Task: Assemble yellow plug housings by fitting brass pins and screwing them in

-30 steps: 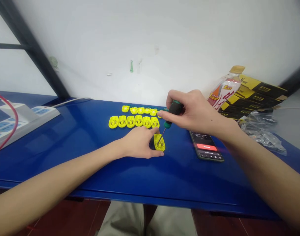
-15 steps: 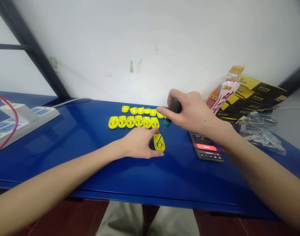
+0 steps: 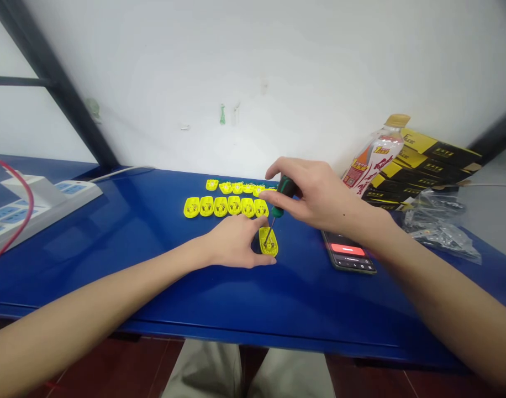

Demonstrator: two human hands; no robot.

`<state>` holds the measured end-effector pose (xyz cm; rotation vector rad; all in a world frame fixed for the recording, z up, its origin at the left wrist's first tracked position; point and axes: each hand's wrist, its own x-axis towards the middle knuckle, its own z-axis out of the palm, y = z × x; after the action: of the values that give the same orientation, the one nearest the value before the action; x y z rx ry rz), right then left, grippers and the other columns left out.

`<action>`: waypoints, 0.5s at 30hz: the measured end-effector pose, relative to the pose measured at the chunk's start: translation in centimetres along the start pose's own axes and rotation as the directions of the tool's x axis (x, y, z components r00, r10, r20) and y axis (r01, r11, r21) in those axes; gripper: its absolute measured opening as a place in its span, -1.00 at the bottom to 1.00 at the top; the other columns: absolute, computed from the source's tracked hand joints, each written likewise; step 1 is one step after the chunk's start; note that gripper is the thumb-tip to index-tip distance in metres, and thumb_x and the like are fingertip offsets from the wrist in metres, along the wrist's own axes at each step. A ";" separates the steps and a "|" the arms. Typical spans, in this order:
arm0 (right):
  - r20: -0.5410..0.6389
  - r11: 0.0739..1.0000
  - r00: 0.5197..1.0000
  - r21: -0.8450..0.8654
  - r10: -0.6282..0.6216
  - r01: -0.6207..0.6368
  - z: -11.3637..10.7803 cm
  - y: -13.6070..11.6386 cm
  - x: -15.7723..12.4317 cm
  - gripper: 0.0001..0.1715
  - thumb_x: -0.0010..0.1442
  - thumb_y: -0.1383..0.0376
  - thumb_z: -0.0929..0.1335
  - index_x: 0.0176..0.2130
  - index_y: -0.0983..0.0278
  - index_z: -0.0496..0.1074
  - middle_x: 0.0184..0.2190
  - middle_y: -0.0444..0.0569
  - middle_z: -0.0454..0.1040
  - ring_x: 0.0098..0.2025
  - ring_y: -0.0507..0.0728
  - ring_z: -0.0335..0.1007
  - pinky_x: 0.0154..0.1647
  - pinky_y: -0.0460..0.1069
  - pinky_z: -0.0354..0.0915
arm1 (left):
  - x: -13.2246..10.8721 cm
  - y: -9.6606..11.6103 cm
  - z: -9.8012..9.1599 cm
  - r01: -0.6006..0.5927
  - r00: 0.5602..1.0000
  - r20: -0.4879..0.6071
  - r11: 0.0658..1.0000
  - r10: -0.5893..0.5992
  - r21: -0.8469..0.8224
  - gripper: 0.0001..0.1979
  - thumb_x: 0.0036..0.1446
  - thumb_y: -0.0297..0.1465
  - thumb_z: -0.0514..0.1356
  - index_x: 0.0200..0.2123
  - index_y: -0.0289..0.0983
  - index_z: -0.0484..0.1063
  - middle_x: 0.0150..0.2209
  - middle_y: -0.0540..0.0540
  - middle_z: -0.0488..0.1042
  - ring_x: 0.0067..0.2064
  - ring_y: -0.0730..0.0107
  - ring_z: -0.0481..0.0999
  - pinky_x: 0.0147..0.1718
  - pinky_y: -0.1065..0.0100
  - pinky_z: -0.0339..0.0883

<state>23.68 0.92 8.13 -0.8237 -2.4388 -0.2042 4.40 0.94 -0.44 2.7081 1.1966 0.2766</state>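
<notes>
On the blue table (image 3: 220, 298), my left hand (image 3: 238, 241) grips a yellow plastic shell (image 3: 269, 249) between thumb and fingers, one at each end. Small metal parts show inside the shell. My right hand (image 3: 315, 190) holds a screwdriver (image 3: 286, 190) with a green and black handle, tilted, its thin shaft reaching down to the left part of the shell's inside. Behind my left hand lies a row of several similar yellow shells (image 3: 220, 206). Farther back is a second row of smaller yellow pieces (image 3: 237, 188), partly hidden by my right hand.
A phone (image 3: 350, 257) with a lit screen lies under my right wrist. Behind it stand a bottle (image 3: 377, 155) and stacked black and yellow boxes (image 3: 439, 157). Clear plastic bags (image 3: 447, 237) of parts lie at the right. At the left are a white power strip (image 3: 66, 196) and a red cable (image 3: 29, 202).
My right hand and the screwdriver handle have shifted slightly lower and left, with the shaft steeper in the shell. My left hand and the shell have hardly moved.
</notes>
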 end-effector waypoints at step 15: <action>0.116 0.997 0.991 -0.023 0.070 -0.068 -0.8 -0.8 0.0 -0.65 0.33 0.27 0.25 0.07 0.34 0.33 -0.46 -0.12 0.39 -0.45 0.05 0.26 -0.37 -0.04 0.12 | 0.1 -0.1 0.3 -0.006 1.000 -0.017 1.000 0.007 0.007 -0.27 0.03 0.16 0.18 0.08 -0.25 0.36 -0.45 -0.09 0.47 -0.42 0.17 0.49 -0.53 0.35 0.15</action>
<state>23.55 0.00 8.81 -0.9509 -2.5152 -0.1584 4.46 1.09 -0.71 2.7214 1.1957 0.2979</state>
